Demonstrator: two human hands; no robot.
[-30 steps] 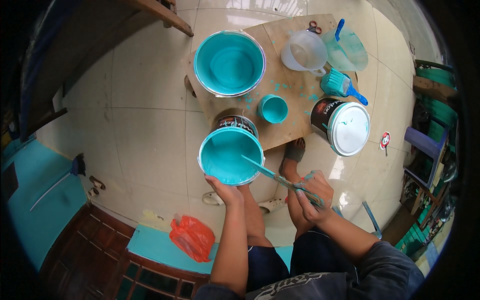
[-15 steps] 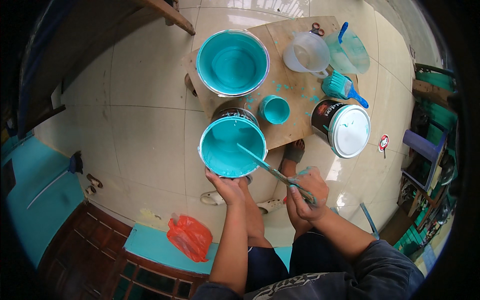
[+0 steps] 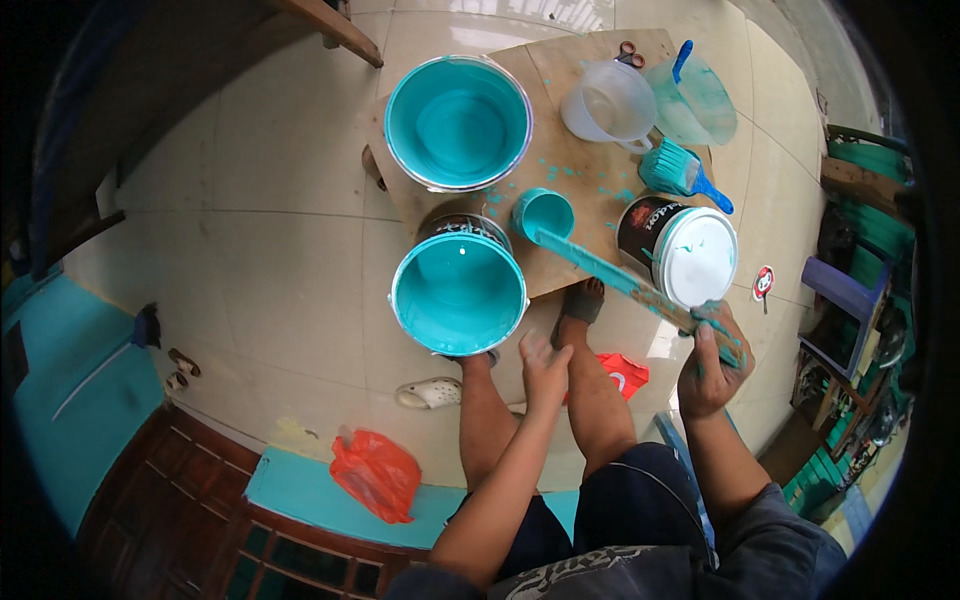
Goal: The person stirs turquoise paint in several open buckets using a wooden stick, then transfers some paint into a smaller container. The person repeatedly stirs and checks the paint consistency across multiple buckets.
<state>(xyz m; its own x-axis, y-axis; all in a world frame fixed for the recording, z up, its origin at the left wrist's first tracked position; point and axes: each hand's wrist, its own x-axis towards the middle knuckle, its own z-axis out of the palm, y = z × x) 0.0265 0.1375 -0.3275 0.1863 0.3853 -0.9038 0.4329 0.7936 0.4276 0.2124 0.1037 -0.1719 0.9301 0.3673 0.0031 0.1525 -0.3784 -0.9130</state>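
My right hand (image 3: 718, 362) is closed around the bare end of a wooden stirring stick (image 3: 610, 272). Wet turquoise paint coats the stick's far half, and its tip lies over the near rim of a small paint cup (image 3: 546, 213). My left hand (image 3: 545, 368) hangs just right of the near paint bucket (image 3: 458, 292), holding nothing, its fingers slightly blurred and apart from the thumb. Turquoise paint fills that bucket, which is tilted toward me. Behind it stands a wider bucket (image 3: 458, 125) with turquoise paint inside.
On the paint-spotted board (image 3: 570, 265) are a clear jug (image 3: 607, 105), a paint-smeared clear container (image 3: 700, 100), scissors (image 3: 630, 55) and a blue-handled brush (image 3: 680, 172). A white-lidded bucket (image 3: 697, 258) stands right. An orange plastic bag (image 3: 375, 475) lies near-left, beside a pale clog (image 3: 430, 393).
My left hand has let go of the near bucket and moved right. My right hand has carried the stick out of that bucket, rightward, bringing its tip over the small cup.
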